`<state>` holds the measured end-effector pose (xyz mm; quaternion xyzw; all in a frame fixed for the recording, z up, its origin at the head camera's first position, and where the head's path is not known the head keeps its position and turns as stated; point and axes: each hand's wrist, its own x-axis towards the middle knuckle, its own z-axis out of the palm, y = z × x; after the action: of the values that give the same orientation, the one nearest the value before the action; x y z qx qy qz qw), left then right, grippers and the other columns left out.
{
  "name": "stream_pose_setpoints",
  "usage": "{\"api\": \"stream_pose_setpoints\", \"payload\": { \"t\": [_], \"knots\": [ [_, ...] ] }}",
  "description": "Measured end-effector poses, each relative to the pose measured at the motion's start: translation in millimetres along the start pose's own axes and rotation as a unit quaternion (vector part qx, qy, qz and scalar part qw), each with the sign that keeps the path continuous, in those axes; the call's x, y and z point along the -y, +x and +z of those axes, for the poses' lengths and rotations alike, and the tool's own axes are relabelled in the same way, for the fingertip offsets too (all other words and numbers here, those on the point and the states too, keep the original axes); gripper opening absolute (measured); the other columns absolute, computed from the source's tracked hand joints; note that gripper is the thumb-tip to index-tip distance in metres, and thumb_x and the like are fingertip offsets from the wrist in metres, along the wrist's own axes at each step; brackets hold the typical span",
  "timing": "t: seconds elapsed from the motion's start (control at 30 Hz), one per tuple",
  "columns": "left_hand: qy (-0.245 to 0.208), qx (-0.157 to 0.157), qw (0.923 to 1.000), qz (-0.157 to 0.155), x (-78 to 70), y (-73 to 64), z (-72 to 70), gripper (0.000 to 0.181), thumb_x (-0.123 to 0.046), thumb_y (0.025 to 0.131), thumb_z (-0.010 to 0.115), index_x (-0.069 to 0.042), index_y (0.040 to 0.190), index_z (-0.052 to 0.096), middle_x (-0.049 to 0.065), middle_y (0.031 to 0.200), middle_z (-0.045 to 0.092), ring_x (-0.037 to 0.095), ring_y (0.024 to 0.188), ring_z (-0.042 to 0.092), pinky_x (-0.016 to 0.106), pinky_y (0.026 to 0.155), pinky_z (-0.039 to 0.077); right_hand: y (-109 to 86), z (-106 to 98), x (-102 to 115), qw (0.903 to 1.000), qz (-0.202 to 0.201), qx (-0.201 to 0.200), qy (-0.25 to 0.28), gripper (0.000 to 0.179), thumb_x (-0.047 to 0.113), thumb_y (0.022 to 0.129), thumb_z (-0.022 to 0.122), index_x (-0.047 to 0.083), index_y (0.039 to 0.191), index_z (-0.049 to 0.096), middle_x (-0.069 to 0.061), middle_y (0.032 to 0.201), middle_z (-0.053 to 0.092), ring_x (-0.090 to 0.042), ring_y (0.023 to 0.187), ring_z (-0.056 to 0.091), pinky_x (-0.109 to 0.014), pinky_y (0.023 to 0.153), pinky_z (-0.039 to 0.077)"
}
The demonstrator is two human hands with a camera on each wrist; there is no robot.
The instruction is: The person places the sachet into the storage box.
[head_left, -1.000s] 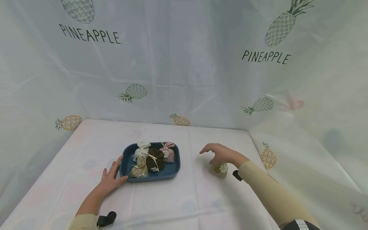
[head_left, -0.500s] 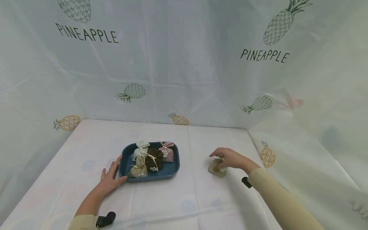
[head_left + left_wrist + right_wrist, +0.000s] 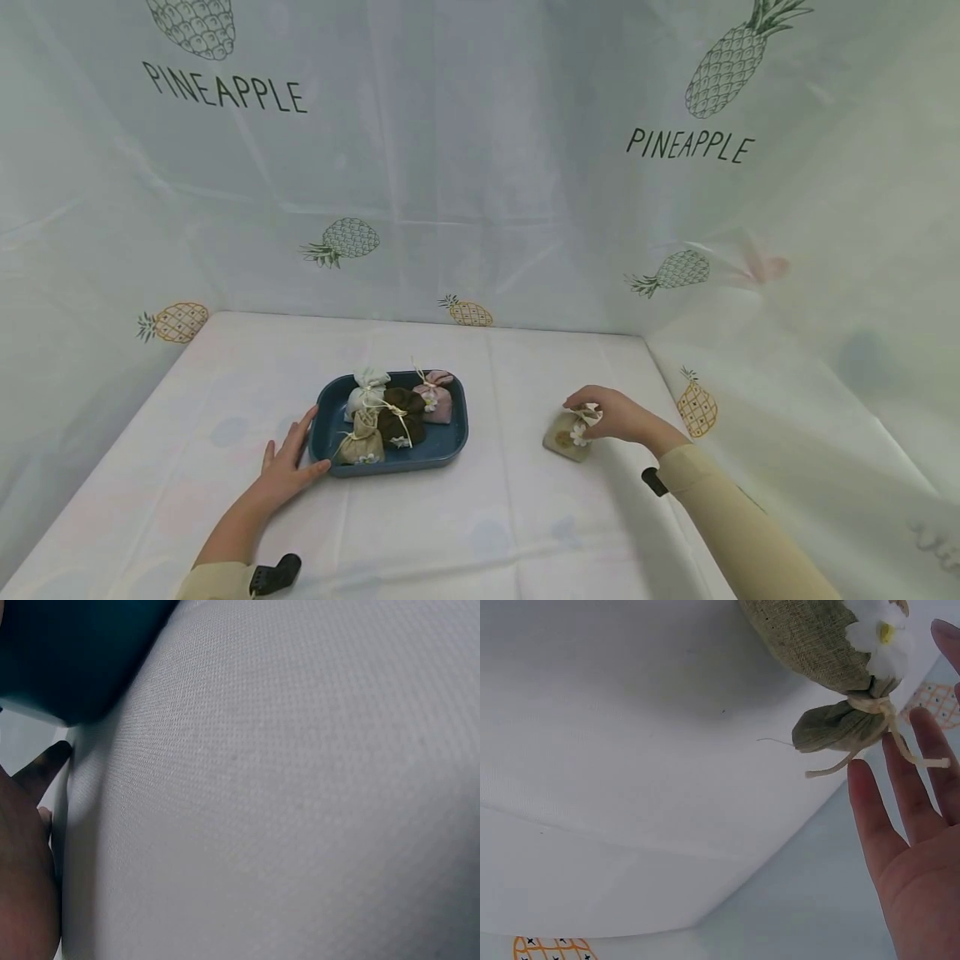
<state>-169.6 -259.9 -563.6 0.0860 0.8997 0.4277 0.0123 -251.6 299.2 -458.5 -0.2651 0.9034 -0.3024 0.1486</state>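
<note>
In the head view my left hand (image 3: 283, 471) rests with spread fingers against the left end of a blue tray (image 3: 444, 448). The left wrist view catches part of that hand (image 3: 26, 870) beside the dark tray wall (image 3: 75, 652). A small khaki drawstring pouch (image 3: 562, 439) with a white flower lies on the table to the right. Over its tied neck is my right hand (image 3: 618, 417). Up close in the right wrist view, fairly straight fingers (image 3: 868, 802) reach the pouch's (image 3: 802, 649) gathered top and cord; the thumb (image 3: 949, 645) stands apart on the flower side.
Inside the tray sit a white pouch (image 3: 364, 397), a beige pouch (image 3: 362, 440), a dark brown pouch (image 3: 405, 412) and a pink pouch (image 3: 437, 402). A white cloth (image 3: 420, 533) covers the table. Pineapple-print sheeting (image 3: 480, 167) hangs behind and along both sides.
My right hand has shifted right and slightly down, from above the khaki pouch to its tied neck, uncovering more of the pouch. The left hand and tray look unmoved.
</note>
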Motion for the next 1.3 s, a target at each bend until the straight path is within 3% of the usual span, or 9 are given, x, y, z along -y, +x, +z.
{"api": "stream_pose_setpoints", "payload": {
  "t": [0.47, 0.77, 1.0, 1.3],
  "knots": [
    [0.001, -0.005, 0.9999, 0.009, 2.5, 2.0, 1.8, 0.099, -0.050, 0.085, 0.069, -0.016, 0.157, 0.009, 0.038, 0.151, 0.020, 0.056, 0.140, 0.005, 0.069, 0.104, -0.013, -2.2, 2, -16, 0.9993, 0.028, -0.005, 0.023, 0.054, -0.001, 0.076, 0.080, -0.002, 0.126, 0.060, -0.020, 0.133, 0.054, -0.043, 0.124, 0.047, -0.061, 0.098, 0.040],
    [0.011, -0.005, 0.9999, -0.004, 2.2, 1.3, 1.4, 0.100, -0.047, 0.085, 0.071, -0.016, 0.157, 0.008, 0.038, 0.151, 0.020, 0.055, 0.141, 0.005, 0.069, 0.105, -0.013, 0.8, 5, -18, 0.9989, 0.019, 0.027, 0.033, 0.043, 0.002, 0.075, 0.081, 0.004, 0.116, 0.068, -0.023, 0.133, 0.050, -0.044, 0.122, 0.046, -0.056, 0.093, 0.046],
    [0.009, -0.005, 0.9999, -0.006, 1.8, 1.0, 1.3, 0.100, -0.047, 0.085, 0.070, -0.015, 0.157, 0.008, 0.038, 0.151, 0.019, 0.055, 0.140, 0.004, 0.069, 0.105, -0.013, 3.5, 9, -21, 0.9973, 0.031, 0.043, 0.051, 0.044, -0.002, 0.075, 0.079, 0.005, 0.117, 0.069, -0.018, 0.131, 0.049, -0.042, 0.121, 0.046, -0.053, 0.090, 0.048],
    [0.002, -0.005, 1.0000, 0.001, 0.7, 0.8, 0.7, 0.099, -0.048, 0.086, 0.070, -0.015, 0.157, 0.009, 0.038, 0.150, 0.020, 0.056, 0.140, 0.004, 0.069, 0.105, -0.013, 7.6, 16, -24, 0.9970, 0.050, 0.036, 0.047, 0.047, 0.000, 0.073, 0.082, 0.009, 0.117, 0.070, -0.014, 0.128, 0.050, -0.039, 0.120, 0.046, -0.058, 0.095, 0.042]
  ]
}}
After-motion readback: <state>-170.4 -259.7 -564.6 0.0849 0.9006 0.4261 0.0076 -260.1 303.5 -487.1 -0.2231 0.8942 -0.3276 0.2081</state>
